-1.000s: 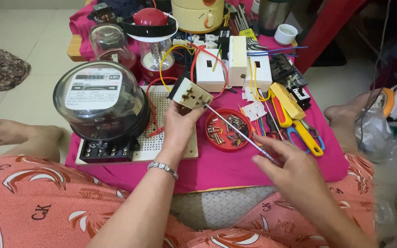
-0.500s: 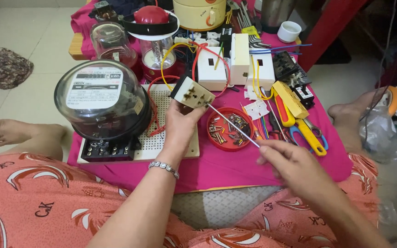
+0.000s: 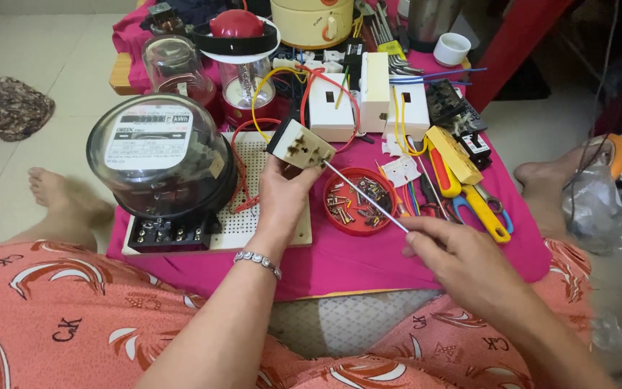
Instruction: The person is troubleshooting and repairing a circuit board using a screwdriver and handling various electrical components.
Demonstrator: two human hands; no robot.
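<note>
My left hand holds a small cream wall socket up over the perforated white board, its slotted face tilted toward me. My right hand grips a thin metal screwdriver by the handle end; its tip touches the socket's right edge. The shaft passes over a round red dish of screws. A silver bracelet sits on my left wrist.
A round glass-domed electricity meter stands at the left on the pink cloth. White switch boxes with yellow and red wires, yellow-handled pliers, a red-capped lamp and a cream appliance crowd the back. A plastic bag lies right.
My right hand has drawn slightly nearer and lower, keeping the screwdriver tip at the socket. My left hand still holds the socket in about the same spot.
</note>
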